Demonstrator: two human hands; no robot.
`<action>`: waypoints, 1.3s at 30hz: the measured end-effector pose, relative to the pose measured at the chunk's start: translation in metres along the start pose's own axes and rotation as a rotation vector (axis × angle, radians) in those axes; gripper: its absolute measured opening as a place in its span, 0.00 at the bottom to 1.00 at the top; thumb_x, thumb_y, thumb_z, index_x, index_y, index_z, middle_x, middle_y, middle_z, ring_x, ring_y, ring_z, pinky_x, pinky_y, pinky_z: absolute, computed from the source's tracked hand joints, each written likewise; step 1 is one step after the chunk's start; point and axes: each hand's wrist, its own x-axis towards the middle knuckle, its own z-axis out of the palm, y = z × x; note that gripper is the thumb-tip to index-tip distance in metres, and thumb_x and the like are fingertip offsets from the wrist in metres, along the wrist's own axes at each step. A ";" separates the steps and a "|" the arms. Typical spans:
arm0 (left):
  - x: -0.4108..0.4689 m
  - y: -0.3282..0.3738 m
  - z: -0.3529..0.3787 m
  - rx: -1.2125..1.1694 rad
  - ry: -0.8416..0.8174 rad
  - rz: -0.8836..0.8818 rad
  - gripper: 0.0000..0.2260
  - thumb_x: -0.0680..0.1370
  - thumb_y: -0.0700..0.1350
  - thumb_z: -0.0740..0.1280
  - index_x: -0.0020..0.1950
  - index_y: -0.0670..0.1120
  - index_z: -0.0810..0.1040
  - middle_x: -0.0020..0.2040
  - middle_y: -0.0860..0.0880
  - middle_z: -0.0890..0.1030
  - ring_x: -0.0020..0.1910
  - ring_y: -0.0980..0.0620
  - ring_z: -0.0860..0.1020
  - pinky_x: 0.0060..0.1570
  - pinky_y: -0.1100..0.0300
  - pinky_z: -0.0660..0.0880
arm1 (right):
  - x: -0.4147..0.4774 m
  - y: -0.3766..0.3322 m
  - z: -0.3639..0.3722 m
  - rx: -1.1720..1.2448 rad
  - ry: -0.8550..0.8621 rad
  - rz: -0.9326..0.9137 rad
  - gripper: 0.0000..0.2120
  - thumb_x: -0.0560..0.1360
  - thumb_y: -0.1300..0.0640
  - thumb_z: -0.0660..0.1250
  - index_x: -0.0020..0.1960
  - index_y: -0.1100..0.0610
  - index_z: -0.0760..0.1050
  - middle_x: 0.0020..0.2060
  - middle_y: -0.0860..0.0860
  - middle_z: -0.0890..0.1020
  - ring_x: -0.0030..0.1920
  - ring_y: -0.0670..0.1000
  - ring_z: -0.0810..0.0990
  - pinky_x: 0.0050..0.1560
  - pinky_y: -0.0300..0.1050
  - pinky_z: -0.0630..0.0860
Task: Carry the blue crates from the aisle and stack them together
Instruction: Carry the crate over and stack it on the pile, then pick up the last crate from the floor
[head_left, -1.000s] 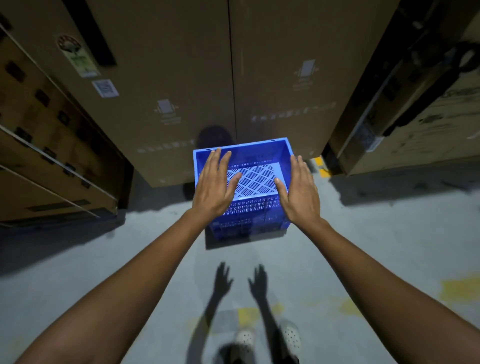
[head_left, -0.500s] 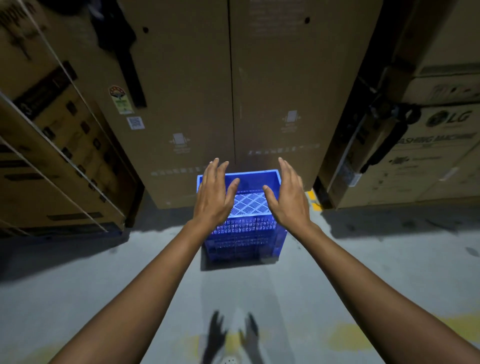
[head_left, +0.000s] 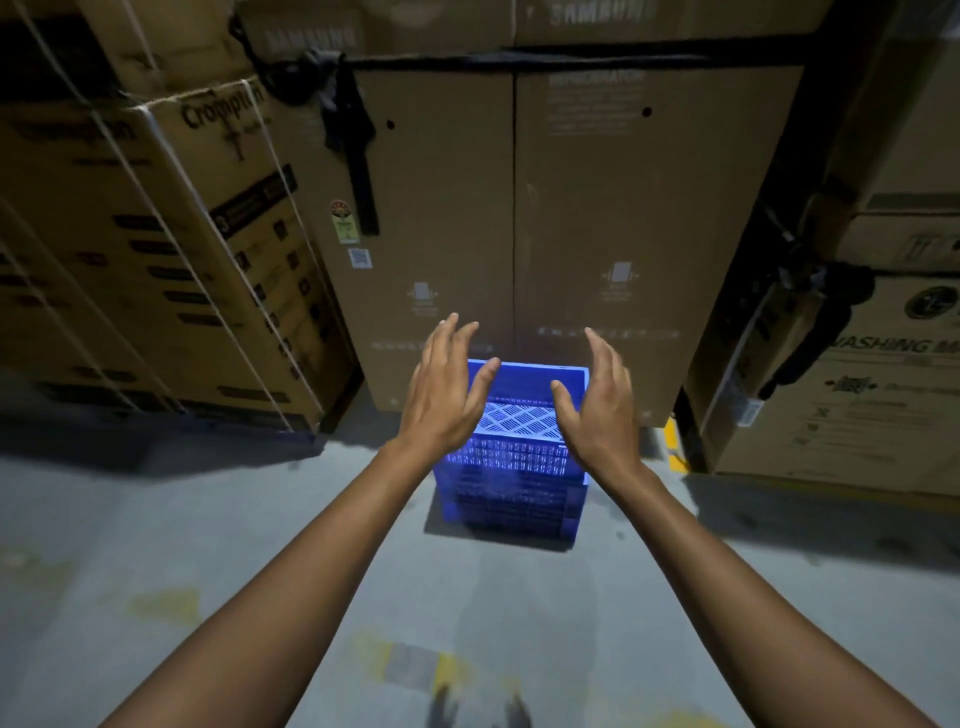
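Observation:
A blue slatted plastic crate (head_left: 511, 483) stands on the grey floor against a tall brown carton. It looks like more than one crate nested in a stack, with a white-lit grid bottom showing inside. My left hand (head_left: 445, 397) hovers in front of the crate's left side, fingers spread, holding nothing. My right hand (head_left: 600, 405) hovers over its right side, palm turned inward, also empty. Both hands are apart from the crate and hide its upper corners.
Tall cardboard cartons (head_left: 519, 218) form a wall behind the crate. Strapped boxes (head_left: 156, 270) stand at the left, washing-machine cartons (head_left: 872, 374) at the right. Grey concrete floor (head_left: 156, 545) with faded yellow marks stretches towards me.
My view has drawn back and tilted up, so the crate looks farther away and lower. Both hands have lifted away from the crate's rim and stay spread.

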 end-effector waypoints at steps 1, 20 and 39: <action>-0.009 0.005 -0.008 0.010 0.015 -0.011 0.25 0.82 0.58 0.56 0.75 0.48 0.62 0.78 0.47 0.58 0.77 0.48 0.56 0.72 0.44 0.62 | -0.006 -0.005 -0.005 0.022 0.002 -0.008 0.31 0.77 0.55 0.67 0.77 0.55 0.58 0.73 0.54 0.67 0.71 0.54 0.66 0.69 0.58 0.68; -0.338 0.112 -0.138 0.096 0.209 -0.187 0.25 0.81 0.59 0.55 0.75 0.48 0.64 0.77 0.47 0.62 0.76 0.48 0.59 0.70 0.48 0.66 | -0.275 -0.101 -0.132 0.244 -0.172 -0.216 0.30 0.75 0.53 0.65 0.75 0.57 0.62 0.69 0.55 0.71 0.66 0.57 0.72 0.65 0.59 0.71; -0.700 0.282 -0.229 0.385 0.444 -0.618 0.28 0.80 0.62 0.50 0.74 0.47 0.64 0.73 0.46 0.67 0.72 0.48 0.63 0.69 0.50 0.66 | -0.546 -0.172 -0.269 0.510 -0.612 -0.441 0.29 0.77 0.53 0.66 0.75 0.49 0.59 0.69 0.50 0.70 0.62 0.50 0.74 0.57 0.58 0.78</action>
